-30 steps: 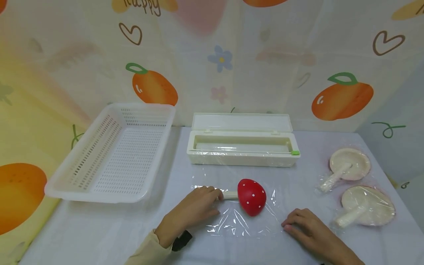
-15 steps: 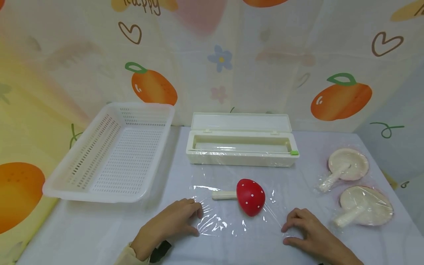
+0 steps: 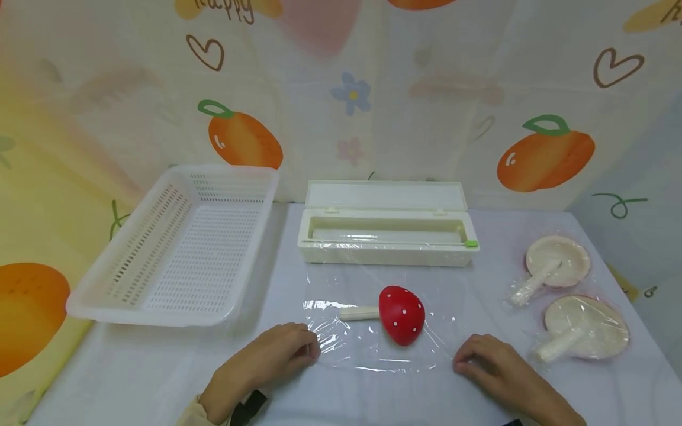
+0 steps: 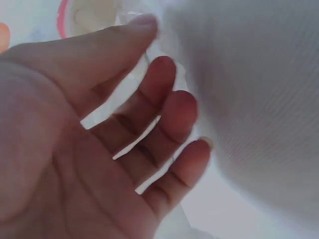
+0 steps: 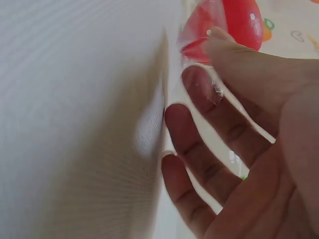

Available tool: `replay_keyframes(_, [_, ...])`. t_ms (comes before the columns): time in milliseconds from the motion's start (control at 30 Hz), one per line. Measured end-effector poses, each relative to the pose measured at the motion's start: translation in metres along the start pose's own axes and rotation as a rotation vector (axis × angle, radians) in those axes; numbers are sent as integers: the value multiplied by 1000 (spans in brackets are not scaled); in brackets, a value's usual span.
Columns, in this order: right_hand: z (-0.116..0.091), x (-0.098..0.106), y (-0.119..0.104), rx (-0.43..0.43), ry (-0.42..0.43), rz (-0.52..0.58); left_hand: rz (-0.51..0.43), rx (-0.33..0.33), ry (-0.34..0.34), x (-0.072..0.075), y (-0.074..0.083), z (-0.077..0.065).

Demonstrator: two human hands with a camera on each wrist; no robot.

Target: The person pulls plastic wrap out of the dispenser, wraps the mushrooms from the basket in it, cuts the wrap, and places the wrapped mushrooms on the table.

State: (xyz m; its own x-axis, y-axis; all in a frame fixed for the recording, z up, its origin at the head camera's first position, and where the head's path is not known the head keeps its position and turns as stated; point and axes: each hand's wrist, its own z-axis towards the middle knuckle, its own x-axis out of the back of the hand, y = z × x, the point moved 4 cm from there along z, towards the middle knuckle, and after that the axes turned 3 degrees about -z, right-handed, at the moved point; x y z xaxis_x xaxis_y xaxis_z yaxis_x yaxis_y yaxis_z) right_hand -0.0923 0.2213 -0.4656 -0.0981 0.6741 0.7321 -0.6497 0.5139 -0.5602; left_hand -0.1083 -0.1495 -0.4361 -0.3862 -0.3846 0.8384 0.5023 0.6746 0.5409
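Observation:
A toy mushroom (image 3: 401,315), with a red white-dotted cap and pale stem, lies on its side on a sheet of cling film (image 3: 367,349). The stem points left. My left hand (image 3: 266,358) pinches the film's near left corner between thumb and fingertips. At the near right corner, my right hand (image 3: 498,370) pinches the film between thumb and index finger. In the right wrist view, clear film shows at the index fingertip (image 5: 199,84), with the red cap (image 5: 242,22) behind. The left wrist view shows the thumb tip (image 4: 144,21) close to the index finger.
Behind the mushroom stands a white cling film dispenser (image 3: 383,255) with its lid up; the film runs out from its front. A white perforated basket (image 3: 224,313) stands on the left. Two film-wrapped mushrooms, one farther (image 3: 578,266) and one nearer (image 3: 610,331), lie on the right.
My left hand has let go of the mushroom's stem, moved toward me and left, and pinched the film's corner. The right hand's fingers opened, then came together on the film. The film's near edge has shifted.

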Motion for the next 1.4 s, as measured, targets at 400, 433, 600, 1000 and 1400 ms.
replay_keyframes(400, [5, 6, 0, 21, 101, 32, -134, 23, 145, 21, 5, 5])
replay_keyframes(433, [6, 7, 0, 21, 110, 25, -159, 33, 152, 21, 5, 6])
replay_keyframes(600, [9, 13, -2, -30, 164, -40, -267, 69, 212, 23, 2, 10])
replay_keyframes(1000, [27, 21, 0, -154, 206, -171, -488, 169, 301, 26, -4, 28])
replay_keyframes(1400, [56, 29, 12, -252, 296, -242, -641, 331, 448, 36, -6, 60])
